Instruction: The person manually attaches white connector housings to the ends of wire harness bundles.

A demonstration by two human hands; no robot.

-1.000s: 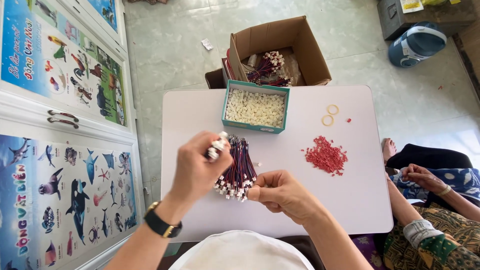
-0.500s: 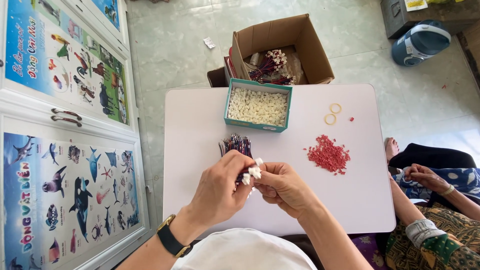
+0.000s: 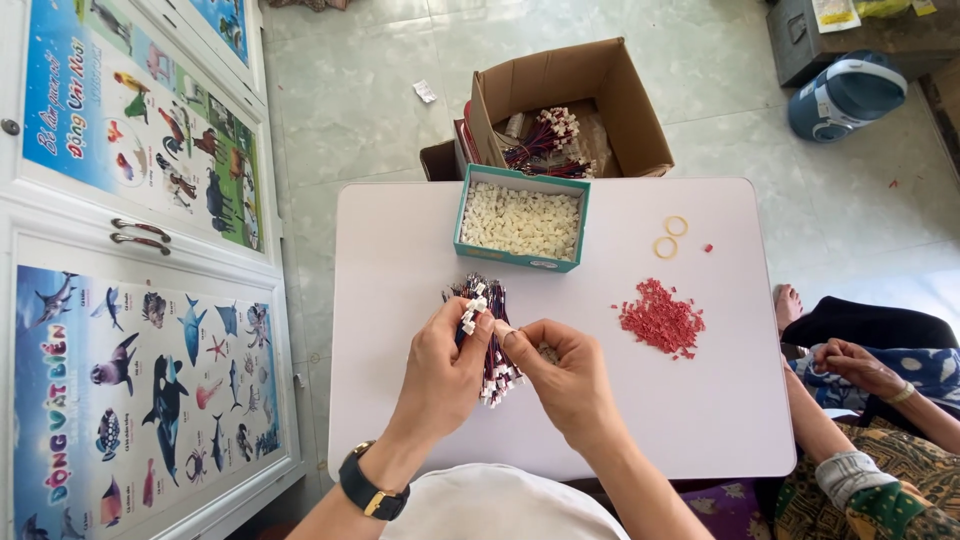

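I see L hand (image 3: 445, 370) gripping wire bundle (image 3: 492, 335) w/ white connectors. R hand (image 3: 565, 375) fingertips pinch one wire end, over white table (image 3: 400, 260).

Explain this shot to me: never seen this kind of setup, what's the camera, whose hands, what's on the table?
There is no machine here. A person wears a camera on the head, so the one picture looks straight down at their own two bare hands over a white table. The left hand, with a wristwatch, and the right hand together grip a bundle of thin wires with small white plugs on the ends. On the table lie a teal box full of small white pieces, a pile of small red bits and two rubber bands. Behind the table a cardboard box holds more wire bundles. At the right edge sits another person; those hands are not the wearer's.
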